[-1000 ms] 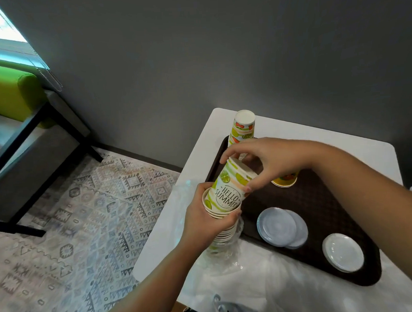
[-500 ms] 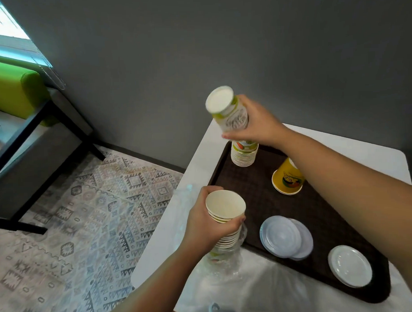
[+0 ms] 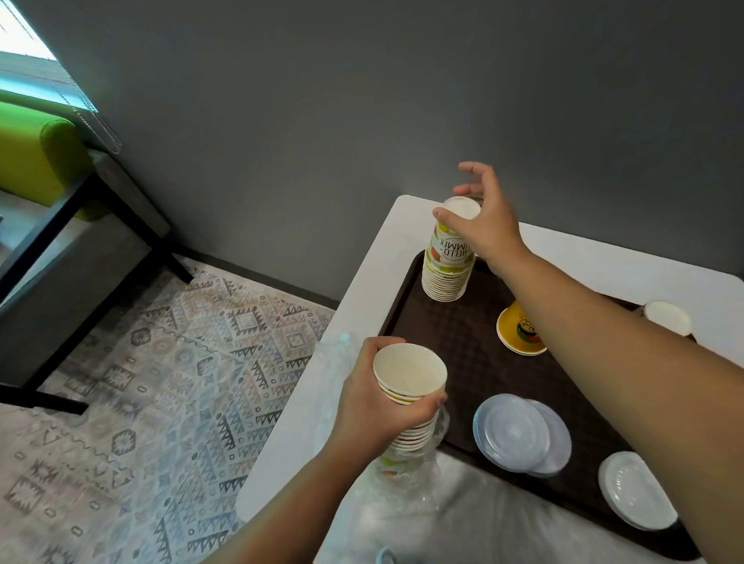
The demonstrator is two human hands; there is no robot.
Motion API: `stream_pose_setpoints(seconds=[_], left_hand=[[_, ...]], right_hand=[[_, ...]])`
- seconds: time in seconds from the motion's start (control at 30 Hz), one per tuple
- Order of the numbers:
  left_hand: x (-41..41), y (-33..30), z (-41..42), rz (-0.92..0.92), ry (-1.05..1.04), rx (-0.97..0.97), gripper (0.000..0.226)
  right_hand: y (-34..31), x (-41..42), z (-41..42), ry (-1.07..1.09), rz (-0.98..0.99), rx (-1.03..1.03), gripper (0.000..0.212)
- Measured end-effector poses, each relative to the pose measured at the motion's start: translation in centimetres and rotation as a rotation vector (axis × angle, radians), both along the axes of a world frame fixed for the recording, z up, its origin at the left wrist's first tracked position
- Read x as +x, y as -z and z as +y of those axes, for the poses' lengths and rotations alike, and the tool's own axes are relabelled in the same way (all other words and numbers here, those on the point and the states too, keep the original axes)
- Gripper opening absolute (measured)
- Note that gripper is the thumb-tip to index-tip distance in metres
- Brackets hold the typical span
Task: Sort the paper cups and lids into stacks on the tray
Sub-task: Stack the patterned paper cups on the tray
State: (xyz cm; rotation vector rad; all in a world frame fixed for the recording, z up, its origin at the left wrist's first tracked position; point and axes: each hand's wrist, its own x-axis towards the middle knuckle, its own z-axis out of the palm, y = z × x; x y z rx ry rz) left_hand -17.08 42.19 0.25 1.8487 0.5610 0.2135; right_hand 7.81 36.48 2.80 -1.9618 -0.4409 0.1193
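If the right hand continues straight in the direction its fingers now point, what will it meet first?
Probably the grey wall. The right hand rests at the top of the cup stack, its fingers spread up and away over the table's far edge; depth is unclear.

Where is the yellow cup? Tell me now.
In the head view the yellow cup stands upside down on the brown tray, right of the tall upturned cup stack and beyond the clear lids, partly hidden by the right forearm.

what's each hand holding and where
Left hand grips the upright cup stack around its upper cups. Right hand holds nothing, fingers spread by the inverted stack.
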Motion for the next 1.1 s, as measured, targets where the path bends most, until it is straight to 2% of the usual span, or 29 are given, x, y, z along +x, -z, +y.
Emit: stream_pose_setpoints(seconds=[0.1, 0.2, 0.27, 0.3, 0.37, 0.5, 0.6, 0.77, 0.87, 1.0, 1.1], left_hand=[[0.1, 0.1, -0.1, 0.020, -0.008, 0.011, 0.074], [0.2, 0.1, 0.0, 0.041, -0.004, 0.027, 0.077], [0.1, 0.0, 0.0, 0.045, -0.001, 0.036, 0.075], [0.1, 0.0, 0.0, 0.046, -0.001, 0.037, 0.075], [0.1, 0.0, -0.2, 0.047, -0.005, 0.028, 0.078], [0.3, -0.2, -0.5, 0.051, -0.035, 0.009, 0.079], [0.3, -0.5, -0.6, 0.074, -0.025, -0.015, 0.076], [0.2, -0.5, -0.8, 0.111, -0.016, -0.013, 0.071], [0.2, -0.5, -0.8, 0.117, -0.032, -0.017, 0.076], [0.1, -0.6, -0.5, 0.101, -0.045, -0.023, 0.069], [0.1, -0.6, -0.6, 0.095, -0.039, -0.011, 0.069]], right_hand=[[0.1, -0.2, 0.2, -0.089, -0.075, -0.272, 0.043], [-0.5, -0.8, 0.1, -0.081, -0.229, -0.480, 0.046], [-2.0, -2.6, -0.3, -0.075, -0.381, -0.400, 0.048], [-2.8, -3.7, -0.6, -0.123, -0.393, -0.317, 0.047], [-4.4, -6.3, -1.4, -0.331, -0.318, -0.264, 0.045], [-5.0, -10.3, -3.2, -0.748, -0.125, -0.586, 0.065], [-4.0, -12.1, -4.3, -0.858, -0.124, -0.735, 0.075], [-3.8, -13.1, -4.9, -0.836, -0.157, -0.681, 0.071], [-4.4, -12.6, -5.1, -0.790, -0.167, -0.615, 0.071], [-5.9, -10.5, -6.2, -0.794, -0.041, -0.517, 0.068], [-6.9, -8.9, -7.2, -0.879, 0.038, -0.553, 0.063]])
